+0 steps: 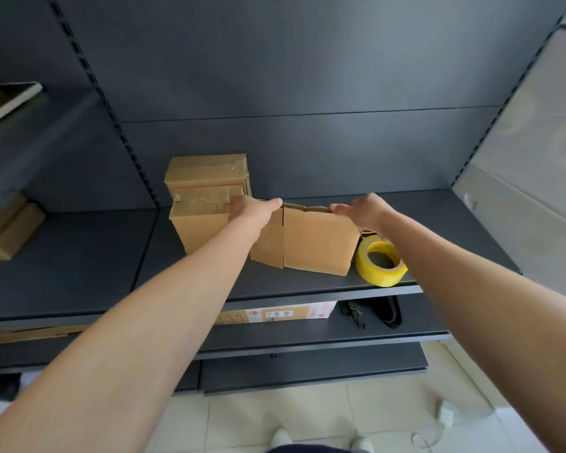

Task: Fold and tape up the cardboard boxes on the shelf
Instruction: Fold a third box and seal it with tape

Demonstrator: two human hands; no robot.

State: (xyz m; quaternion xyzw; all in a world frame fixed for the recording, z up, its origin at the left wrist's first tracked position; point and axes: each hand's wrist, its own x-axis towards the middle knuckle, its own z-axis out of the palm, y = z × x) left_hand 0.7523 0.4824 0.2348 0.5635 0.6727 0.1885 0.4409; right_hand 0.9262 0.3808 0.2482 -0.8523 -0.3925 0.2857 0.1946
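A brown cardboard box (pixel 317 240) stands on the dark shelf (pixel 79 273), its near flaps hanging down in front. My left hand (pixel 252 207) grips its top left edge, thumb pointing right along the rim. On the top right corner my right hand (pixel 363 210) curls over the edge. A roll of yellow tape (pixel 381 264) lies on the shelf just right of the box, under my right wrist. To the left, a stack of taped cardboard boxes (pixel 206 197) stands against the back panel, touching my left hand's side.
Flat cardboard pieces (pixel 7 230) lie at the shelf's far left. The lower shelf holds a labelled carton (pixel 275 313) and black straps (pixel 386 310). The shelf's front edge runs just below the tape. Tiled floor is underneath.
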